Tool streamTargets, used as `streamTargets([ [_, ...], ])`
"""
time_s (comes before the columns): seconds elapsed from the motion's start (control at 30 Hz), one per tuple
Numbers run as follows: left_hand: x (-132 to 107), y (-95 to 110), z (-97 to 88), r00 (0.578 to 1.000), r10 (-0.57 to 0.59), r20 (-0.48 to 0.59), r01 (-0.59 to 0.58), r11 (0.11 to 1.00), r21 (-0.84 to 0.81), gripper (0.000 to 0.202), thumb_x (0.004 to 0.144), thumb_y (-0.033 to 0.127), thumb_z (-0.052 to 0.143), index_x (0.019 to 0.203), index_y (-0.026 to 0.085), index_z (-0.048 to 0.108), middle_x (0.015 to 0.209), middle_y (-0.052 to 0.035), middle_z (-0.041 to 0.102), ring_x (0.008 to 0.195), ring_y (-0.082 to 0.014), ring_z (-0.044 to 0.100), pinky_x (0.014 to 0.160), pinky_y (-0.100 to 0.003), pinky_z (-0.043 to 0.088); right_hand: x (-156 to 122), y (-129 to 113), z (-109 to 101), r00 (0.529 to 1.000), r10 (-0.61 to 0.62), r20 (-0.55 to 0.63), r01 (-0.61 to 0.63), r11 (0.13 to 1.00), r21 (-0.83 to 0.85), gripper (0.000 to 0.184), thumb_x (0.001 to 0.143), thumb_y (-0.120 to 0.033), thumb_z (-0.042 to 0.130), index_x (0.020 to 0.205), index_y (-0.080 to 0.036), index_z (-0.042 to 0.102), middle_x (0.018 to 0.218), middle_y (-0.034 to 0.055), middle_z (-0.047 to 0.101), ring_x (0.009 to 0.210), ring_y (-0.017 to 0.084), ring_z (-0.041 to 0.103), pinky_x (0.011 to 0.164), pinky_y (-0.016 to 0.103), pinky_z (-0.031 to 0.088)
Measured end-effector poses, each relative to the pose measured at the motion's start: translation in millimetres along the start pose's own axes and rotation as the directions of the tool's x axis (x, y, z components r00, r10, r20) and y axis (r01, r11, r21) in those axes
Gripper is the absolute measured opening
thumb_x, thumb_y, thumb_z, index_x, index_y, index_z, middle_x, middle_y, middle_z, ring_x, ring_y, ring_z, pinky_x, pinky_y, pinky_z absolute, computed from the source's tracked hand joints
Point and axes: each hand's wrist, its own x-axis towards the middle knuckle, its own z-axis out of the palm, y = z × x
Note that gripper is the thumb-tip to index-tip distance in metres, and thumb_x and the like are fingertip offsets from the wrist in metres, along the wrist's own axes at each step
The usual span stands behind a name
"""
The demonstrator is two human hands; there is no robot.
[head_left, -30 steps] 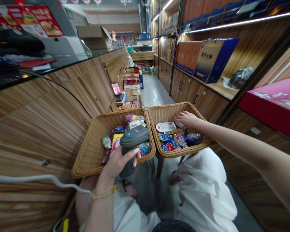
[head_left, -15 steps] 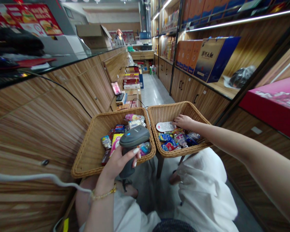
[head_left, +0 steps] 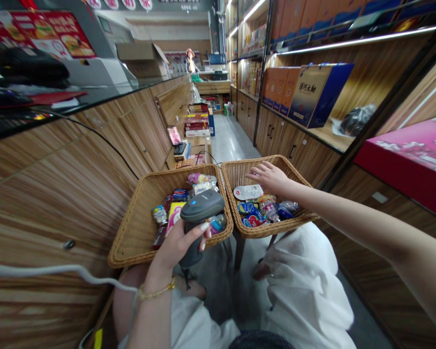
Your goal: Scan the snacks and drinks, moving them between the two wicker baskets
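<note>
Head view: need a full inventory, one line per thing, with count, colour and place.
left basket: 1, tan wicker, front left
right basket: 1, tan wicker, front right, beside the first
snack packets: many, mixed colours, in both baskets
oval packet: 1, white, right basket
barcode scanner: 1, grey, over left basket
cable: 1, white, lower left
gift boxes: several, orange and blue, right shelf
flat box: 1, red-pink, far right
cardboard box: 1, brown, on counter
distant person: 1, aisle end
bracelet: 1, gold, left wrist
left hand: grips scanner
right hand: open, over right basket
</note>
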Motion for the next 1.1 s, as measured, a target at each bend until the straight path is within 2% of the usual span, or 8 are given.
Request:
streamTargets([
  [0.13, -0.5, -4.0, -1.9, 1.000, -0.003, 0.002, 0.003, 1.000, 0.009, 0.030, 0.089, 0.046, 0.069, 0.079, 0.017, 0.066, 0.068, -0.0022, 0.067, 0.050, -0.0151, 0.056, 0.051, -0.028, 0.047, 8.4, -19.9, -25.8, 0.959, 0.178, -0.223, -0.098, 0.940, 0.328, 0.088, 0.076, -0.018, 0.076, 0.158, -0.027, 0.044, 0.151, 0.0122, 0.055, 0.131, 0.035, 0.054, 0.112, 0.056, 0.043],
  [0.27, -1.4, -6.7, -2.4, 1.000, 0.007, -0.005, -0.007, 1.000, -0.012, 0.026, 0.089, 0.043, 0.070, 0.085, 0.017, 0.065, 0.071, -0.0018, 0.068, 0.050, -0.0147, 0.057, 0.052, -0.028, 0.048, 8.6, -41.6, -37.4, 0.893, 0.268, -0.361, 0.083, 0.690, 0.719, 0.105, 0.078, -0.030, 0.080, 0.165, -0.030, 0.023, 0.158, 0.0128, 0.049, 0.137, 0.032, 0.053, 0.114, 0.054, 0.046],
  [0.37, -1.5, -6.4, -2.0, 1.000, 0.004, -0.008, -0.004, 1.000, -0.016, 0.026, 0.089, 0.042, 0.069, 0.087, 0.017, 0.064, 0.073, -0.0017, 0.069, 0.051, -0.0144, 0.057, 0.051, -0.028, 0.048, 4.6, -52.4, -34.1, 0.891, 0.261, -0.370, 0.205, 0.497, 0.843, 0.108, 0.080, -0.041, 0.083, 0.166, -0.033, 0.018, 0.161, 0.0135, 0.045, 0.137, 0.030, 0.055, 0.116, 0.054, 0.044],
  [0.53, -0.4, -6.1, -2.2, 1.000, 0.003, -0.008, -0.003, 1.000, -0.011, 0.026, 0.089, 0.043, 0.069, 0.085, 0.017, 0.064, 0.072, -0.0018, 0.068, 0.050, -0.0143, 0.057, 0.051, -0.028, 0.048, 2.9, -57.5, -15.5, 0.908, 0.307, -0.286, 0.197, 0.292, 0.936, 0.116, 0.074, -0.057, 0.087, 0.165, -0.036, 0.018, 0.164, 0.0159, 0.040, 0.135, 0.032, 0.057, 0.115, 0.056, 0.044],
  [0.63, -0.4, -5.5, -1.8, 1.000, 0.004, -0.011, -0.005, 1.000, -0.024, 0.027, 0.088, 0.044, 0.071, 0.085, 0.017, 0.065, 0.073, -0.0016, 0.068, 0.050, -0.0144, 0.057, 0.050, -0.028, 0.047, 3.7, -57.5, -9.1, 0.913, 0.307, -0.268, 0.196, 0.246, 0.949, 0.118, 0.073, -0.061, 0.087, 0.166, -0.035, 0.019, 0.165, 0.0164, 0.039, 0.135, 0.032, 0.057, 0.116, 0.055, 0.043],
  [0.77, -0.7, -4.4, -0.8, 1.000, 0.011, -0.002, -0.011, 1.000, -0.014, 0.030, 0.088, 0.045, 0.070, 0.078, 0.017, 0.065, 0.070, -0.0018, 0.067, 0.050, -0.0143, 0.057, 0.051, -0.028, 0.047, 2.6, -58.2, -7.6, 0.909, 0.306, -0.283, 0.208, 0.254, 0.944, 0.117, 0.075, -0.060, 0.086, 0.166, -0.035, 0.017, 0.166, 0.0165, 0.038, 0.134, 0.031, 0.058, 0.114, 0.055, 0.045],
  [0.93, -0.5, -4.3, -0.8, 1.000, 0.005, 0.007, -0.005, 1.000, -0.008, 0.031, 0.089, 0.046, 0.069, 0.077, 0.017, 0.066, 0.069, -0.0024, 0.066, 0.050, -0.0145, 0.057, 0.050, -0.028, 0.047, 0.6, -59.0, -8.2, 0.910, 0.368, -0.192, 0.104, 0.246, 0.964, 0.122, 0.074, -0.064, 0.085, 0.168, -0.036, 0.013, 0.170, 0.0159, 0.031, 0.135, 0.032, 0.058, 0.113, 0.055, 0.047],
  [1.1, -0.6, -1.1, 0.3, 1.000, 0.007, -0.001, -0.007, 1.000, -0.014, 0.030, 0.088, 0.045, 0.070, 0.078, 0.017, 0.065, 0.070, -0.0024, 0.067, 0.050, -0.0142, 0.057, 0.050, -0.028, 0.047, 1.0, -58.0, -8.2, 0.898, 0.366, -0.245, 0.173, 0.218, 0.961, 0.117, 0.074, -0.061, 0.087, 0.166, -0.038, 0.018, 0.168, 0.0150, 0.035, 0.133, 0.031, 0.059, 0.113, 0.055, 0.047],
])
